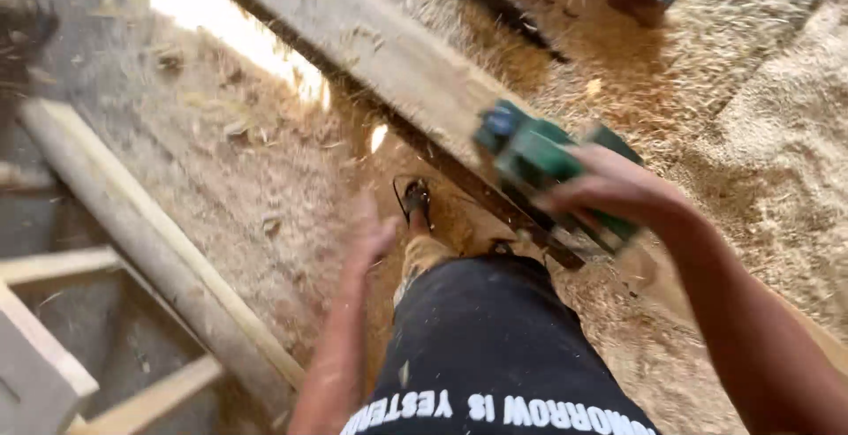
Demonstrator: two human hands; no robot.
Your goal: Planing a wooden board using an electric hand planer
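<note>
Black shorts [495, 347] sit nearest; your right hand [618, 189] clenches the green planer [548, 170] on the plank [380, 55] running away up-left; your left hand [375, 232], released, hangs beside that plank.

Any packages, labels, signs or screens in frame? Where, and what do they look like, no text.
No packages, signs or screens.
Printed lettering on shorts: bottom centre, a curved band of white block letters on black fabric, seen upside down.
Power tool under right hand: green body, blue part; no label can be made out.
</note>
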